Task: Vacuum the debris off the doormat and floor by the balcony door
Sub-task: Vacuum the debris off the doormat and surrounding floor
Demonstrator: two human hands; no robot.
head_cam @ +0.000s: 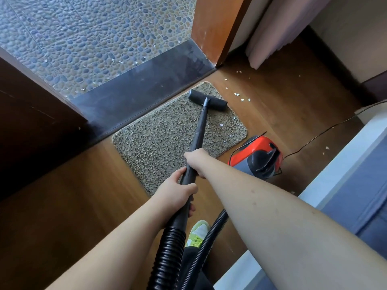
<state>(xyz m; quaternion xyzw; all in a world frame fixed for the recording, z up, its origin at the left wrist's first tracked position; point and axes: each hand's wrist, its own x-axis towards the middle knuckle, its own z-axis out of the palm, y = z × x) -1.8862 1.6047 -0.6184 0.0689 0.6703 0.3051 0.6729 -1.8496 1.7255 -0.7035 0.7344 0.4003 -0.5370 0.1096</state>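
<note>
Vacuum wand (200,130): rigid black tube, judged light, best held two-handed at its lower end near the ribbed hose (167,258). Left hand (178,191) wraps the wand by the hose cuff; right hand (195,162) grips just above it, fingers curled round. Floor head (207,100) sits on the doormat (159,143) at its 1 o'clock corner. Doormat: shaggy tan pile, soft, prob. snags. White debris (238,94) on floor at 2 o'clock of mat, w/ a few flecks on the mat.
</note>
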